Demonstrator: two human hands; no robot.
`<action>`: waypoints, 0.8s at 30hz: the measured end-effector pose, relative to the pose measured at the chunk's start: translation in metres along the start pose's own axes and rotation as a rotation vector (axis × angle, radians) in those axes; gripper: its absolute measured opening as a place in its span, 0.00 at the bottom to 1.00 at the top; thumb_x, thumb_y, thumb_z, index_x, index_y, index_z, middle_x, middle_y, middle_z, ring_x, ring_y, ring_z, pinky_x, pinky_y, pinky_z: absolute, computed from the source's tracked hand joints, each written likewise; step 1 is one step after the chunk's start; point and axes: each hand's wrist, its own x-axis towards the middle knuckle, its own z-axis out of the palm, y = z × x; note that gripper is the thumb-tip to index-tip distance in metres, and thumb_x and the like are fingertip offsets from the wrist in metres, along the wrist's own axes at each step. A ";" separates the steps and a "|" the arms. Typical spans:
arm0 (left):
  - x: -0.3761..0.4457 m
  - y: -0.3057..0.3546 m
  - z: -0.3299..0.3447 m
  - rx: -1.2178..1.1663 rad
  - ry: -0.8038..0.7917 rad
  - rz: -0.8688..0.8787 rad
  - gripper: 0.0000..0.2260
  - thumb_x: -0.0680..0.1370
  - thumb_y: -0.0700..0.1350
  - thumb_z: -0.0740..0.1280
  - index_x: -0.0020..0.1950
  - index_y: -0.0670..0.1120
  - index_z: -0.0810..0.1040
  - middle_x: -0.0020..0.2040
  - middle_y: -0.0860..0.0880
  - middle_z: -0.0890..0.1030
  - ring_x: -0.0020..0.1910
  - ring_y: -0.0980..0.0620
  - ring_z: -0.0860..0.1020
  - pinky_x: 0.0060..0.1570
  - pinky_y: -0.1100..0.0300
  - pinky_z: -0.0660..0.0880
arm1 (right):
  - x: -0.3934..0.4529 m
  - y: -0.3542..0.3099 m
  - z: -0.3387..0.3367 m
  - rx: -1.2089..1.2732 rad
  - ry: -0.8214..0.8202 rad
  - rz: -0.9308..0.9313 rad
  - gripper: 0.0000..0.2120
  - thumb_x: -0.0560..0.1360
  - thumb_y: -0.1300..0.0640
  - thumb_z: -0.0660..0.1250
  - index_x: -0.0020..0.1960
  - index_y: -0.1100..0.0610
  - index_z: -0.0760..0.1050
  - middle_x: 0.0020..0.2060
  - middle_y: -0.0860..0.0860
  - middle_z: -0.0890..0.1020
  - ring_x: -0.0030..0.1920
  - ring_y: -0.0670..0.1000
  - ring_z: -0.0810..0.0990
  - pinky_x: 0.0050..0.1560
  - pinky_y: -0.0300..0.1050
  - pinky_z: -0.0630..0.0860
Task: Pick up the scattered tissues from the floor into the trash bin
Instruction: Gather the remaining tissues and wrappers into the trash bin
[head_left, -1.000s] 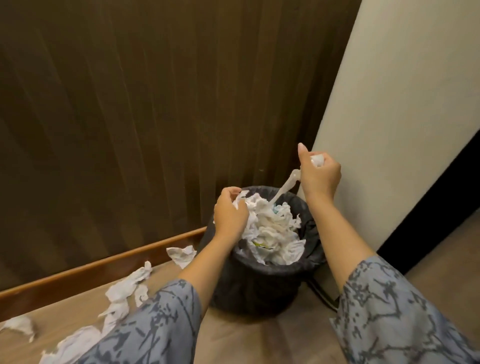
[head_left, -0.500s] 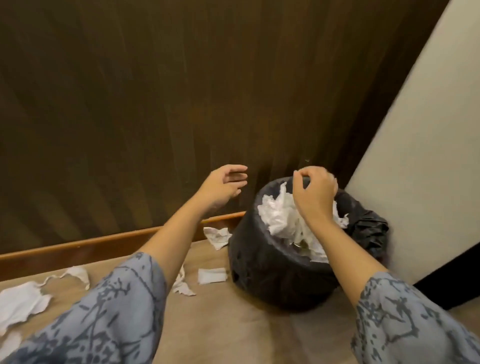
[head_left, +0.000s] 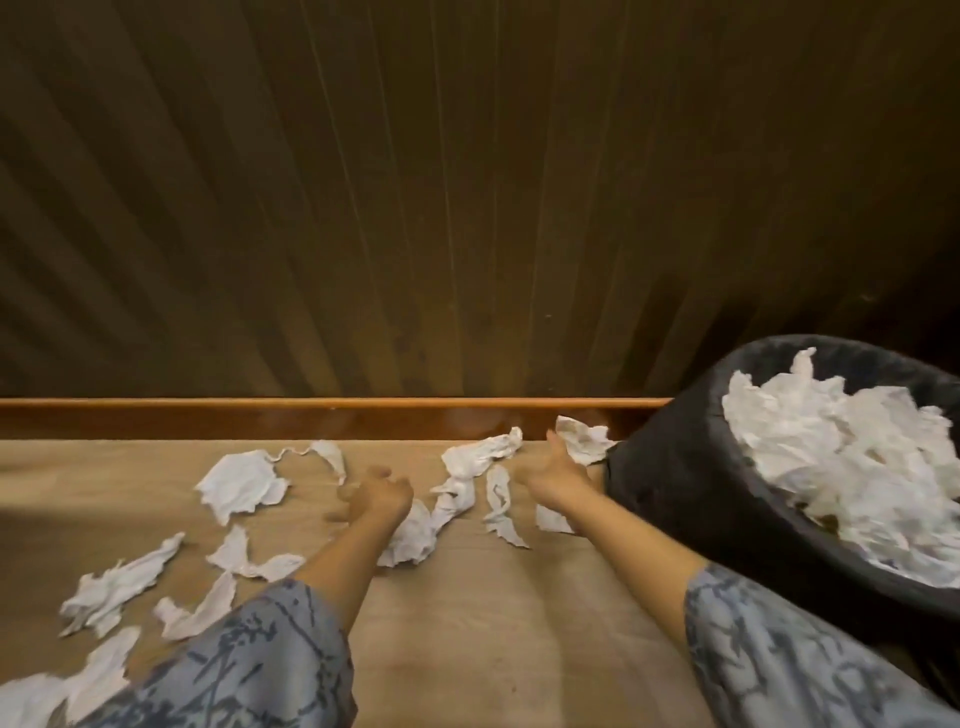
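At the far left, torn tissues (head_left: 111, 590) lie scattered on the floor (head_left: 467, 623), some running under the patterned left sleeve (head_left: 249, 670) at the bottom edge. A flatter sheet (head_left: 241, 486) lies further up, near the baseboard (head_left: 311, 415), with a thin twisted strip (head_left: 322, 451) trailing from it.

The left hand (head_left: 376, 496) reaches low over the floor between that sheet and a long crumpled piece (head_left: 431, 514). Its fingers are loosely curled and it holds nothing; whether the fingertips touch the floor I cannot tell through the blur.

Right of it, more scraps lie close together: a wad (head_left: 480, 457) by the baseboard and a narrow shred (head_left: 501, 506) below it. The right hand (head_left: 553, 470) stretches toward a crumpled tissue (head_left: 584, 441) just beside the bin (head_left: 675, 493); its fingers look spread and empty, though the tips are hard to read.

The bin stands at the far right, lined with a dark bag and piled with tissues (head_left: 852, 457) up to the rim.

The risks, as I judge them: the paper is thin and torn, so a quick snatch may tear it or leave shreds behind. The tissue wedged between bin and baseboard is awkward, and a nudge from the right arm could tip the bin. With the pile that high, anything dropped on top without pressing down may slide back onto the floor.
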 end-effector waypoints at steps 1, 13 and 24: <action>0.003 -0.007 0.006 0.016 -0.014 -0.099 0.25 0.77 0.59 0.62 0.72 0.52 0.65 0.77 0.37 0.54 0.75 0.33 0.51 0.71 0.39 0.50 | 0.012 0.013 0.020 -0.136 0.004 0.059 0.38 0.72 0.38 0.65 0.75 0.42 0.51 0.77 0.54 0.58 0.74 0.66 0.58 0.69 0.65 0.63; 0.031 -0.029 0.099 0.064 0.011 0.797 0.26 0.77 0.51 0.66 0.74 0.58 0.63 0.79 0.45 0.51 0.78 0.45 0.50 0.75 0.50 0.53 | 0.017 0.099 0.103 -0.220 0.121 -0.584 0.19 0.83 0.57 0.56 0.72 0.47 0.68 0.75 0.50 0.64 0.78 0.49 0.55 0.72 0.27 0.45; 0.031 -0.035 0.103 -0.101 0.198 0.888 0.10 0.72 0.50 0.69 0.38 0.46 0.71 0.38 0.50 0.72 0.42 0.52 0.70 0.44 0.61 0.65 | 0.076 0.048 0.023 0.083 0.665 -0.102 0.20 0.78 0.65 0.62 0.69 0.54 0.69 0.71 0.53 0.64 0.70 0.55 0.64 0.72 0.51 0.64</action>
